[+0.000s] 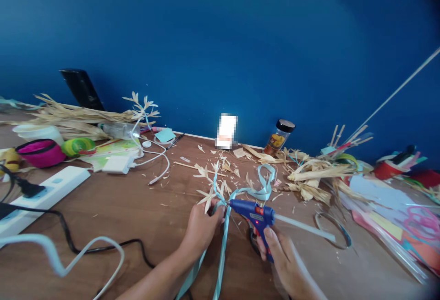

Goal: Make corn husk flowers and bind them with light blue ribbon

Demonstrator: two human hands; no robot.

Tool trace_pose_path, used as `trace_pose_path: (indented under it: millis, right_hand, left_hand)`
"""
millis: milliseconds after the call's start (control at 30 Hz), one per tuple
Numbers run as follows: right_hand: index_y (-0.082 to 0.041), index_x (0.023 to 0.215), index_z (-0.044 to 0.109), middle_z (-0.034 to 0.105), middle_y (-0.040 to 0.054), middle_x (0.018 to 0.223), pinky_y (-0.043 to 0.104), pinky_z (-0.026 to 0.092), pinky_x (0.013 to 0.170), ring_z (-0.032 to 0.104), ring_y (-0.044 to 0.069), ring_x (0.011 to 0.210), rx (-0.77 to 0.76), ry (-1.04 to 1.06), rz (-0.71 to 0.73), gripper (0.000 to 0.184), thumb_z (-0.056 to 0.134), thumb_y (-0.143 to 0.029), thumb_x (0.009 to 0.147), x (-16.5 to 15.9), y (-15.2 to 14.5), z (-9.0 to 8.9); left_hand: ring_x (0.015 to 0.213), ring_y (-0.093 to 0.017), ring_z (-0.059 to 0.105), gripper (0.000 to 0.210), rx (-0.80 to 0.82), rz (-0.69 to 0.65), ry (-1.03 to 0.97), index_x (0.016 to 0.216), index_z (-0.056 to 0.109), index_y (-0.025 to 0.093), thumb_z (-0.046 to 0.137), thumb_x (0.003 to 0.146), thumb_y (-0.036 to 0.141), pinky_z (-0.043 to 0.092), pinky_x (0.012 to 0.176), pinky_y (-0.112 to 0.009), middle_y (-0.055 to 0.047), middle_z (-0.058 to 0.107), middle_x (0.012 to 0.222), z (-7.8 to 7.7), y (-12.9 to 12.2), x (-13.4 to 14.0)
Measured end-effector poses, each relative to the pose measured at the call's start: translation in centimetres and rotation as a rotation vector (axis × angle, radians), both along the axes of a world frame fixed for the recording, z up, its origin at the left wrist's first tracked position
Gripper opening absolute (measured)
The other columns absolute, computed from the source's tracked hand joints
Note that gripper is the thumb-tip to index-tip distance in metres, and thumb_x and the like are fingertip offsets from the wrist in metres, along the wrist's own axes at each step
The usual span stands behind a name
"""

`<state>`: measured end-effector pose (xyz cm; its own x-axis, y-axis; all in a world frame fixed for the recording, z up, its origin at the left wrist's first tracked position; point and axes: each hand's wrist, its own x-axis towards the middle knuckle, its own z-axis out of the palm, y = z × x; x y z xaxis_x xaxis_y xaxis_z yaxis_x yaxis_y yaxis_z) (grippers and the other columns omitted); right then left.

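My right hand (280, 252) is wrapped round the handle of a blue glue gun (252, 211), its small red light lit. A whitish glue stick (304, 227) sticks out of the gun's back end. The nozzle points left and meets a light blue ribbon (223, 240) just beside my left hand (203, 226). Between the left thumb and fingers is a stem wound with that ribbon, bearing pale dried-husk leaves (208, 197). One ribbon end loops up behind the gun, and other lengths hang down toward me. The left fingertips are partly hidden.
At left lie a white power strip (68, 181), a charger (118, 164) and cables. Dried husks (311, 176) and a lidded jar (279, 137) stand right of centre. Scissors with pink handles (421, 222) lie far right. A blue wall (220, 52) closes off the back.
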<state>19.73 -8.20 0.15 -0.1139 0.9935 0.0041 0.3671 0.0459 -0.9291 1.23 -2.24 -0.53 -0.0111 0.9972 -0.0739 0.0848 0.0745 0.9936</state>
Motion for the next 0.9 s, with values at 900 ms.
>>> trace_pose_path:
  millis: [900]
  right_hand:
    - [-0.019, 0.070, 0.046, 0.050, 0.0003, 0.062, 0.024, 0.037, 0.056, 0.047, 0.013, 0.057, 0.024, -0.130, 0.008, 0.036, 0.027, -0.043, 0.090, -0.4, -0.1, 0.8]
  left_hand:
    - [0.048, -0.012, 0.046, 0.020, -0.011, 0.021, -0.025, 0.056, 0.056, 0.015, 0.056, 0.068, 0.031, 0.037, 0.049, -0.022, 0.002, 0.052, 0.048, -0.1, 0.1, 0.0]
